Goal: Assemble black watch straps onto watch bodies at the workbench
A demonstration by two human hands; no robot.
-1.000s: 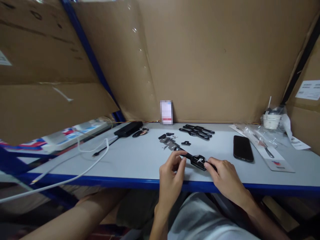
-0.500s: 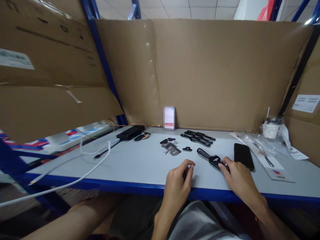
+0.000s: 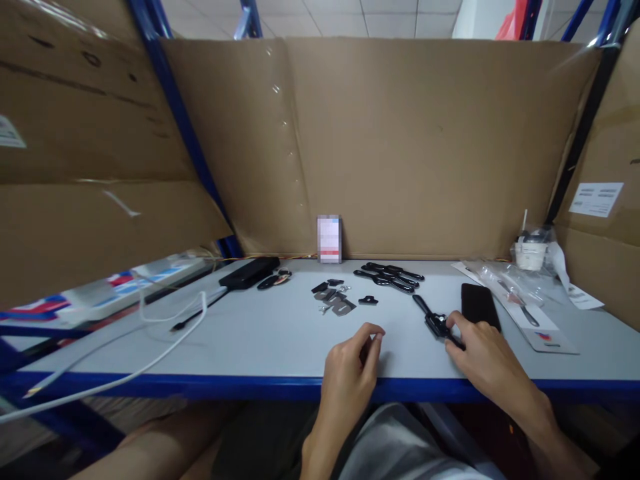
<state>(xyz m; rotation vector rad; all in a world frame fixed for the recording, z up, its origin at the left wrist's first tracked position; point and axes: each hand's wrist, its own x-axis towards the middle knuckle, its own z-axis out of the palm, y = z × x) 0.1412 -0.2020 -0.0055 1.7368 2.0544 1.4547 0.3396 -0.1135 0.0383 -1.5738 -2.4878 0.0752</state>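
My right hand point(image 3: 483, 347) grips a black two-handled tool point(image 3: 434, 321) at its near end, thumb and fingers around its body. A small silvery part shows at the tool's middle. Near the table's front edge, my left hand point(image 3: 353, 363) is closed, thumb and forefinger tips together; whether something small is between them is hidden. Beyond the hands lie several similar black tools point(image 3: 390, 276) in a pile. Flat grey metal blades point(image 3: 341, 305) and small silvery screws are left of a small black clamp piece point(image 3: 369, 301).
A black phone point(image 3: 480, 305) lies beside my right hand. Further right are a packaged tool on a card point(image 3: 555, 341) and a bagged cup point(image 3: 531, 253). A lit phone point(image 3: 329, 239) leans on the cardboard. A black box point(image 3: 250, 272), keys and white cables point(image 3: 165, 350) lie left.
The black tool in my right hand has turned, its far handle now pointing more away from me. My left hand keeps its closed pose. The whole view has shifted slightly.
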